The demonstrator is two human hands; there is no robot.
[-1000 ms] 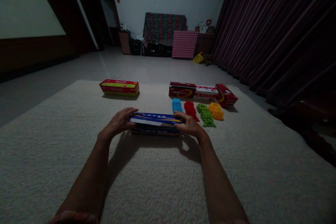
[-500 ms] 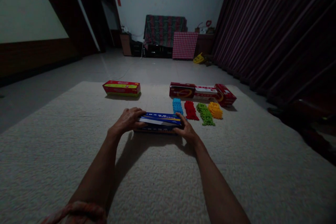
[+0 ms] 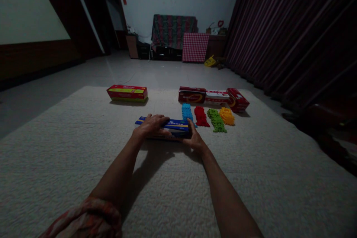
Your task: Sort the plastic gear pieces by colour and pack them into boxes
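Observation:
A long blue box point(image 3: 178, 126) with a yellow stripe lies crosswise in front of me, low over or on the cream mat; I cannot tell whether it touches. My left hand point(image 3: 153, 125) grips it from above near its middle, thumb on the near side and fingers over the top. At its right end, my right hand point(image 3: 193, 139) holds it between thumb and fingers. Just beyond stand groups of small plastic pieces: blue point(image 3: 187, 113), red point(image 3: 201, 116), green point(image 3: 216, 120) and yellow point(image 3: 227, 116).
A red and yellow-green box point(image 3: 127, 93) lies at the mat's far left. Dark red boxes point(image 3: 192, 95) form a row at the far right, with one angled box point(image 3: 237, 99) at its end. The textured mat point(image 3: 173, 193) covers the floor; curtains point(image 3: 267, 26) hang on the right.
My left hand has slid from the blue box's left end rightward towards its middle, uncovering that end. The right hand stays at the right end. The view has shifted slightly.

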